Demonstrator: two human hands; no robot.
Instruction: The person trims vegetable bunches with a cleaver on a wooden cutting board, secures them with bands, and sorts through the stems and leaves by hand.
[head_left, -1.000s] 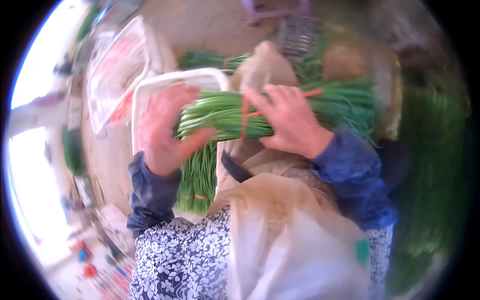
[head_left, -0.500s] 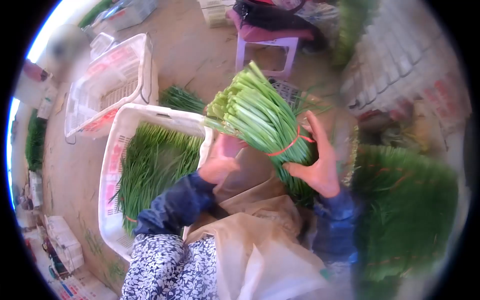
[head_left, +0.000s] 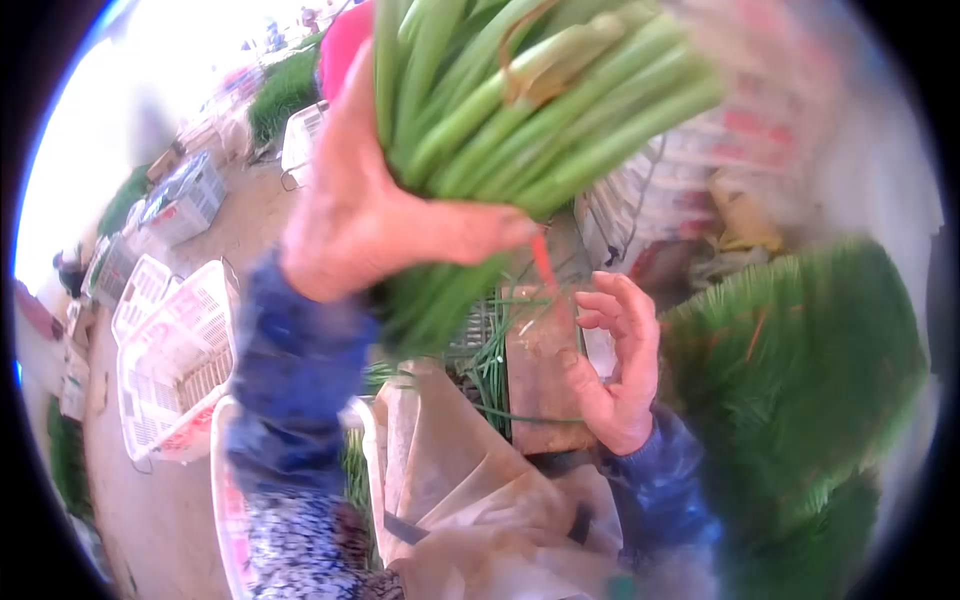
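A thick bunch of garlic chives (head_left: 470, 110) fills the top middle of the view, held up close to the camera with its pale cut stems upward. My left hand (head_left: 370, 200) is wrapped around it, thumb across the front. A red band (head_left: 543, 262) hangs or stretches downward by the thumb tip. My right hand (head_left: 620, 360) is lower and to the right, off the bunch, its fingers partly bent and apart. The band's lower end is blurred, and I cannot tell whether it touches my right hand.
A large pile of green chives (head_left: 800, 370) with red bands lies at the right. At the left stands a white plastic crate (head_left: 180, 360). Another crate (head_left: 226, 480) is beside my left sleeve, chives inside. A brown board (head_left: 545, 375) lies beyond my apron (head_left: 480, 490).
The bunch has risen much nearer the camera. My left hand has moved up and now grips it, while my right hand has come off it. The view has shifted.
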